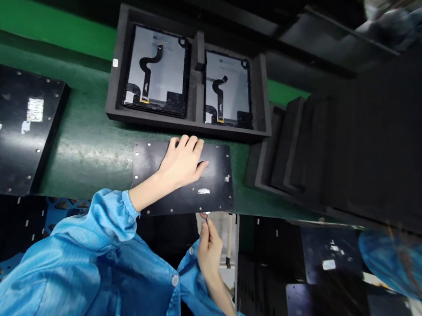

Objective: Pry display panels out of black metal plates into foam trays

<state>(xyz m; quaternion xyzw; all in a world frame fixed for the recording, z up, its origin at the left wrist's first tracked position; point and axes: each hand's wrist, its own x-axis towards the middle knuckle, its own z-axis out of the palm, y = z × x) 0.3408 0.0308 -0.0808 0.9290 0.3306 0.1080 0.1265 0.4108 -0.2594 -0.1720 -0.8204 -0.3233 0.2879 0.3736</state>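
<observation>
My left hand (183, 162) lies palm down on a black plate (153, 185) with small holes along its edges and a worn white label. Its fingers are stretched out and a little spread, pointing away from me. Just below the plate's near edge is my right hand (209, 245), thumb and fingers pinched together. A small shiny tip shows above that pinch, touching or close to the plate's edge; what it belongs to is hidden. Beyond the plate stands a dark foam tray (191, 122) with two compartments, each holding a display panel with a black ribbon cable.
A larger black plate (3, 127) with white label scraps lies at the left on the green bench (79, 153). Stacked dark foam trays (291, 153) stand to the right. A blue-sleeved person (411, 256) is partly in view at lower right, blurred.
</observation>
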